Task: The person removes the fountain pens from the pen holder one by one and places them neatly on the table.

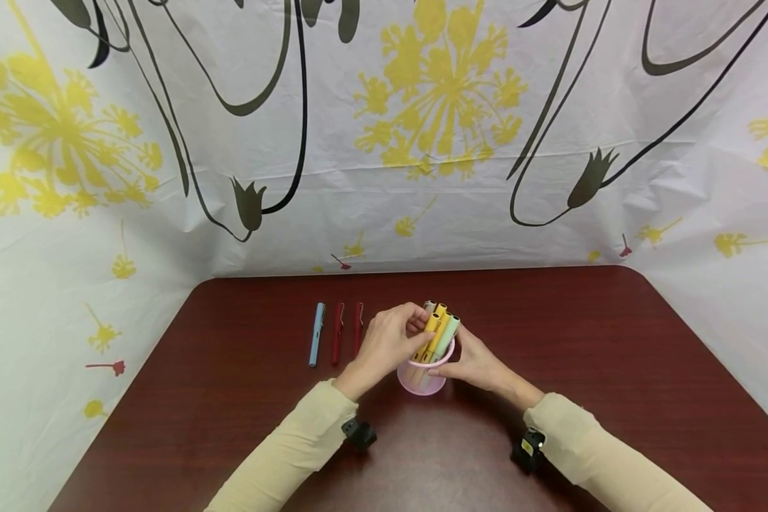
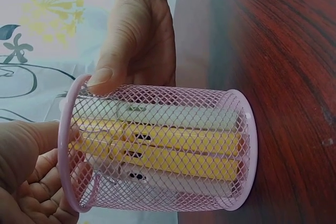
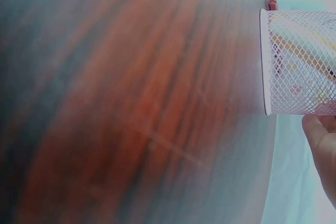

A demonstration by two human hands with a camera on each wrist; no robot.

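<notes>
A pink mesh pen cup [image 1: 416,380] stands upright on the table, holding several capped pens. Among them are yellow pens [image 1: 434,323], a pale green pen [image 1: 449,333] and a whitish one. My right hand [image 1: 480,361] grips the cup from the right, its thumb near the rim. From the left, my left hand [image 1: 390,340] pinches a yellow pen at the cup's mouth; its fingertips are partly hidden. In the left wrist view, the pens [image 2: 184,156] show through the mesh, reaching down close to the cup's base. The right wrist view catches only part of the cup [image 3: 299,66].
Left of the cup, a blue pen [image 1: 316,336] and two red pens [image 1: 338,334] lie side by side on the dark red table [image 1: 550,320]. A patterned white cloth [image 1: 333,142] hangs behind and along the sides.
</notes>
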